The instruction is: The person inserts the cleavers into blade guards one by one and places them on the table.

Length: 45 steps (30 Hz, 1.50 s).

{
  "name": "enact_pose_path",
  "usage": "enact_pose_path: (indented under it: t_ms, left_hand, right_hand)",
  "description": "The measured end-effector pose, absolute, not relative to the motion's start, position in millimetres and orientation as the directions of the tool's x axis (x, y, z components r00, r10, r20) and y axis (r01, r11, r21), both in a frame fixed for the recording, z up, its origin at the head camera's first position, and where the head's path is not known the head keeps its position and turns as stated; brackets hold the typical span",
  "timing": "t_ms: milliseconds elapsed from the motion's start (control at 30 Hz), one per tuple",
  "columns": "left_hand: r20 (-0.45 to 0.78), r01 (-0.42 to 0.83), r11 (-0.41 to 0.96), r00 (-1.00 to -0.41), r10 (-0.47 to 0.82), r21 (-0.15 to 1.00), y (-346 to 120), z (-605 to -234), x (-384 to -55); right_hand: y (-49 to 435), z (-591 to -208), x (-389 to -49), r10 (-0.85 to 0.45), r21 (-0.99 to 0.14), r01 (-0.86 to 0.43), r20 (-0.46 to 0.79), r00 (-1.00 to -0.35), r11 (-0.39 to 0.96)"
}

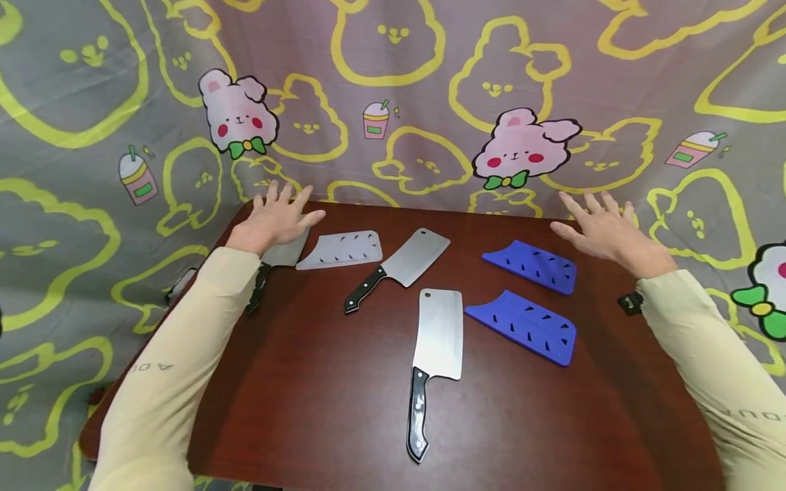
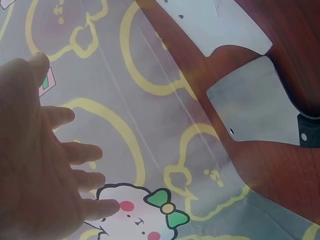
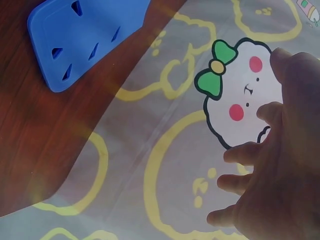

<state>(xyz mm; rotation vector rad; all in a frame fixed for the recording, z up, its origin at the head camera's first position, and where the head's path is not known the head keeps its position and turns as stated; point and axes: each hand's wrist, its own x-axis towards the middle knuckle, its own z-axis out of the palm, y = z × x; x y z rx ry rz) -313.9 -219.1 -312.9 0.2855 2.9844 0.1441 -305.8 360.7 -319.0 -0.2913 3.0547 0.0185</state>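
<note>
In the head view my left hand [image 1: 274, 217] is raised with its fingers spread, over the table's far left corner. Below it lies a cleaver [image 2: 255, 105], partly hidden by the hand and sleeve in the head view. Next to that cleaver is a white blade sheath [image 1: 344, 249] with small slots. My right hand [image 1: 604, 228], also spread and holding nothing, hovers near the far right corner. Two blue blade sheaths [image 1: 533, 266] [image 1: 528, 326] lie to its left. Two more cleavers [image 1: 417, 256] [image 1: 439, 334] with black riveted handles lie in the middle.
The dark reddish-brown wooden table [image 1: 319, 395] has a rounded front left corner. Right behind it hangs a grey-pink curtain [image 1: 424, 102] with yellow outlines and cartoon rabbits. A small black object [image 1: 630, 303] shows beside the right sleeve.
</note>
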Motion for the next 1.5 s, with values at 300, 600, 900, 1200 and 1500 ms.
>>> enact_pose_path:
  t_ms: [300,600,900,1200,1500]
  left_hand:
    - [-0.12,0.186,0.977,-0.973,0.198,0.107,-214.2,-310.4,-311.1]
    - [-0.092,0.207,0.972,-0.972,0.218,0.113,-202.5,-311.9,-298.1]
    - [-0.056,0.235,0.965,-0.968,0.243,0.115,-184.1,-326.0,-283.8]
    - [-0.053,0.287,0.934,-0.951,0.305,0.215,-156.6,-345.8,-263.8]
    - [-0.039,0.374,0.905,-0.92,0.389,0.203,-124.8,-357.9,-242.3]
  right_hand:
    - [358.7,-317.7,-302.3,-0.19,0.005,-0.191,-0.069,-0.979,0.982]
    - [349.9,-315.0,-294.3,-0.188,0.016,-0.189,-0.048,-0.981,0.982]
    - [342.4,-321.7,-283.6,-0.216,0.005,-0.216,-0.039,-0.976,0.976]
    - [334.9,-337.3,-273.9,-0.24,-0.078,-0.24,0.005,-0.971,0.968]
    - [334.0,-363.0,-265.6,-0.253,-0.207,-0.242,-0.025,-0.967,0.948]
